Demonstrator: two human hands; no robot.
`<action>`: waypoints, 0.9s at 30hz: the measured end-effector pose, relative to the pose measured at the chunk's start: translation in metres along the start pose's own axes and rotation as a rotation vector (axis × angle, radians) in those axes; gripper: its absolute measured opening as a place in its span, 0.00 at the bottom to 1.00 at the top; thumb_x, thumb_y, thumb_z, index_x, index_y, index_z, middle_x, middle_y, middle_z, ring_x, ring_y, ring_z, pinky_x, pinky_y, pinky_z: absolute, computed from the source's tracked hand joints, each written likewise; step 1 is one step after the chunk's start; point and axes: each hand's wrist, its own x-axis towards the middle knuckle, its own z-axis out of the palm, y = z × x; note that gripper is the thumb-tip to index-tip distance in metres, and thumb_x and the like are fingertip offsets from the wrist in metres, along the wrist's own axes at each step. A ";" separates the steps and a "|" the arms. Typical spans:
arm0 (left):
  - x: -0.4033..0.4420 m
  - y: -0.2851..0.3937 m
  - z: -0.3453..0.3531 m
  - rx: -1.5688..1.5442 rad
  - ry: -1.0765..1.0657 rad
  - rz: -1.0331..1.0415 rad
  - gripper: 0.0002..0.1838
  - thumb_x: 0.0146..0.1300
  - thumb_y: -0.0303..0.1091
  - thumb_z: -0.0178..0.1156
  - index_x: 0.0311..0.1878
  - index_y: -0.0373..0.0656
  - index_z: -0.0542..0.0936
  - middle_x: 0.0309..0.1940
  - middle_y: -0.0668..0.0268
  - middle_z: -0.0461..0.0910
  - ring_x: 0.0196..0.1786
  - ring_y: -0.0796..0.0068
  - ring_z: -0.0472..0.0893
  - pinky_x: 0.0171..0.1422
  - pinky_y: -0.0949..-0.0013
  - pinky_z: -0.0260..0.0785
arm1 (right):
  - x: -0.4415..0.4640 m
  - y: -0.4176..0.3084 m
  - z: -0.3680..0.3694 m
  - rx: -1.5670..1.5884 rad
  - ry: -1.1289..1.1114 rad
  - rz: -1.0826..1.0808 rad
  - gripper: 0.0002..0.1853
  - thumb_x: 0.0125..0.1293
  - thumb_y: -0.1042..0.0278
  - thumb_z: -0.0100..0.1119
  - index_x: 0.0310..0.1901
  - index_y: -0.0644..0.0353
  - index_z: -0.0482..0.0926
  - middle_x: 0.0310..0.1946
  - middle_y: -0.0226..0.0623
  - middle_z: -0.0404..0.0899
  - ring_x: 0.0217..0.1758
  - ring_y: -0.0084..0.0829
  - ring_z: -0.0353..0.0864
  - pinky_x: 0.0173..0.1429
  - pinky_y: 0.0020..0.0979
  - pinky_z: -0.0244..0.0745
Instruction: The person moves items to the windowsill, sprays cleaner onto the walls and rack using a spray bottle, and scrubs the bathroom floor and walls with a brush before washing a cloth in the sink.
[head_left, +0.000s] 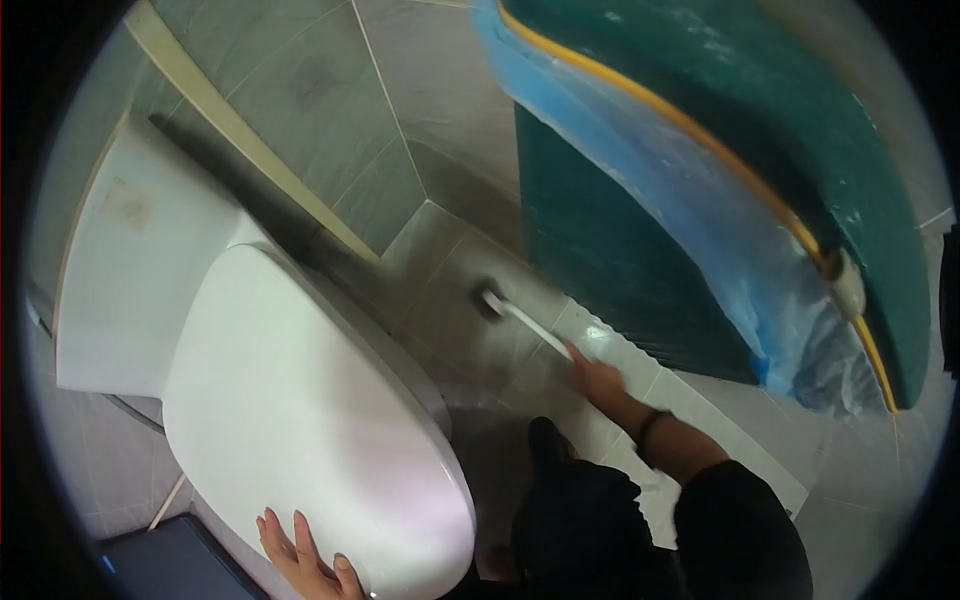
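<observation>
My right hand [598,380] is wrapped round the white handle of a scrub brush [537,329]. The brush's dark round head rests on the grey tiled floor [450,345], slightly blurred. My left hand [303,563] lies with fingers spread on the near edge of the white toilet lid [290,400], which is down. Behind the lid, the toilet's white cistern [150,250] has a brownish smudge on it.
At the right stands a large dark green object [610,240] with bluish clear plastic sheeting [700,230] and a yellow strip [690,125]. A pale board [250,140] leans by the wall. A dark flat item [180,565] lies lower left. My shoe [545,440] is near the toilet.
</observation>
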 end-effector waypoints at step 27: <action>0.009 0.007 -0.014 0.022 -0.011 0.023 0.32 0.63 0.48 0.52 0.68 0.43 0.71 0.70 0.41 0.60 0.71 0.33 0.56 0.73 0.39 0.50 | -0.202 0.200 0.014 -0.197 0.017 0.404 0.34 0.71 0.60 0.49 0.75 0.25 0.50 0.37 0.54 0.82 0.38 0.50 0.83 0.45 0.49 0.77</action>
